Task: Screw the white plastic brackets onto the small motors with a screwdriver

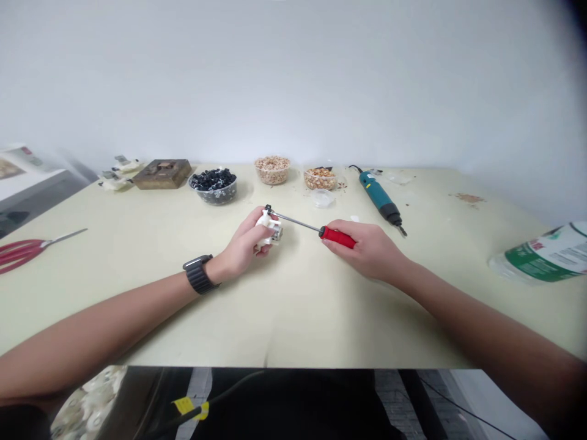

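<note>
My left hand [246, 240], with a dark watch on its wrist, is closed around a small white plastic part [271, 233]. A little black piece [268, 209] sits at the top of that part. In my right hand [369, 247] is a screwdriver [338, 236], gripped by its red handle. Its metal shaft points left, and the tip reaches the black piece; whether it touches or sits in a screw is too small to tell. Both hands are over the middle of the table. My left fingers hide some of the white part.
Behind my hands stand tubs of black pieces [213, 186], small tan pieces [272, 170] and brass-coloured pieces [320, 178]. A teal electric screwdriver [380, 197] lies right of them. Red-handled scissors [27, 252], a metal block [162, 174] and white parts [114, 180] are left; a white-green container [545, 253] lies right.
</note>
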Tool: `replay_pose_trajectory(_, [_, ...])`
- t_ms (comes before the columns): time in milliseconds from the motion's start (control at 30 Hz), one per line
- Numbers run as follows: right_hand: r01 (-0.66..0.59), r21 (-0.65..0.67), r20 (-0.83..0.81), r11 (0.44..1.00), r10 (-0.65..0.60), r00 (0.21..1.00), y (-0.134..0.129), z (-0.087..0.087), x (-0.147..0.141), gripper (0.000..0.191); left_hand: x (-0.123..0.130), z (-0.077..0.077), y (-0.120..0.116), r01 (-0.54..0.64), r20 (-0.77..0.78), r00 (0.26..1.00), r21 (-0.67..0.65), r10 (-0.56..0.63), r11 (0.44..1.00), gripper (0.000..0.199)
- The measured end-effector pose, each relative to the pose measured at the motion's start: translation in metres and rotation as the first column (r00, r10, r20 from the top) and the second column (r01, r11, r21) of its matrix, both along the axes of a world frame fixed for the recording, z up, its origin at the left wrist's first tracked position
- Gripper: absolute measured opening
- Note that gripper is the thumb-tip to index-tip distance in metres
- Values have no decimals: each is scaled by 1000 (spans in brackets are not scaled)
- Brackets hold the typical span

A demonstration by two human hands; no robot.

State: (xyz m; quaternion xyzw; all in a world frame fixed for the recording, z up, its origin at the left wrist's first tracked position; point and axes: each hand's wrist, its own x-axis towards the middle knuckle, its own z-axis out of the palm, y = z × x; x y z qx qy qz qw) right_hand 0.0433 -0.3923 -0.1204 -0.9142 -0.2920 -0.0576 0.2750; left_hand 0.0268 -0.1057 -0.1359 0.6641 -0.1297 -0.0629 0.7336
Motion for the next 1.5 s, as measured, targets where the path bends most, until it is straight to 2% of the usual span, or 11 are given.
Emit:
replay_pose_trajectory(200, [-45,-2,86,999,45,995,-2,-1,1,21,2,-1,2,20,32,999,32,-21,999,29])
replay_pose_trajectory(400, [-9,-55,55,998,12,998,-8,2,2,24,3,0,5,90,11,996,34,-90,995,34])
replay_pose_trajectory(533, [-52,-95,217,994,71,973,-10,0,0,17,3,1,3,33,-31,999,63,-31,997,35])
replay_pose_trajectory(667, [91,-219,470,972,24,882,-8,-1,-6,26,5,1,2,6,14,1000,78,-7,997,29])
replay_pose_trajectory(767, [130,-249,526,960,21,850,-6,-1,-10,29,6,2,3,-4,40,999,90,0,996,27])
replay_pose_trajectory(833, [91,-210,475,974,21,880,-5,-1,-11,25,6,3,3,-1,29,1000,89,-2,996,29])
replay_pose_trajectory(967, [-35,-58,262,998,49,964,-2,4,-11,21,4,4,5,-8,24,1000,65,7,998,33])
replay_pose_trajectory(1033, [-34,-26,195,999,38,980,-1,8,-12,23,4,4,4,-21,29,999,76,18,997,32])
replay_pose_trajectory(1167, [-22,-63,97,998,28,995,-3,12,-14,29,3,2,3,-46,45,998,89,43,995,32])
replay_pose_trajectory(1300, [-59,-83,83,995,66,994,-4,13,-15,33,2,3,3,-71,86,994,116,62,991,30])
replay_pose_trajectory(1500, [-81,35,-64,996,83,994,0,20,-17,31,1,2,8,-120,207,975,195,79,973,27])
